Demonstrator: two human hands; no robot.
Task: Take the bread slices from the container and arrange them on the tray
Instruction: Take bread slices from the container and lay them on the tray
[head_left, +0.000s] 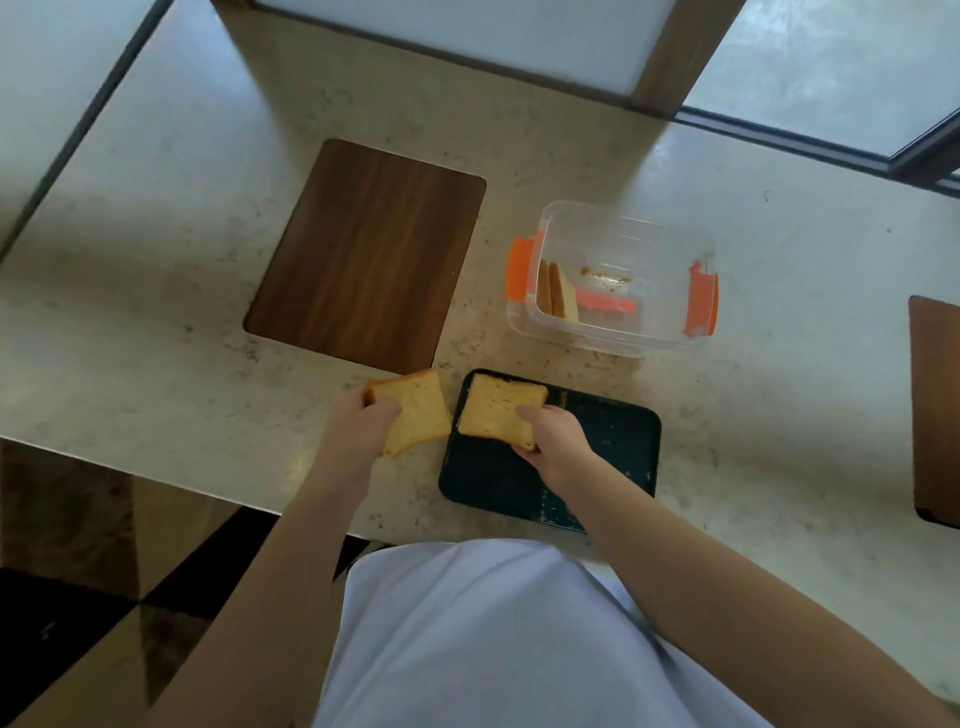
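Observation:
A dark tray (618, 441) lies near the counter's front edge. My right hand (556, 441) grips a bread slice (496, 410) over the tray's far left corner. My left hand (358, 431) holds a second bread slice (421, 410) above the counter, just left of the tray. Behind the tray stands a clear plastic container (613, 275) with orange clips. Two or three more bread slices (558, 291) stand on edge against its left wall.
A brown wooden board (363, 254) lies on the beige stone counter (156, 322) to the left of the container. Another brown board (937, 410) shows at the right edge. A window frame (670, 57) runs along the back.

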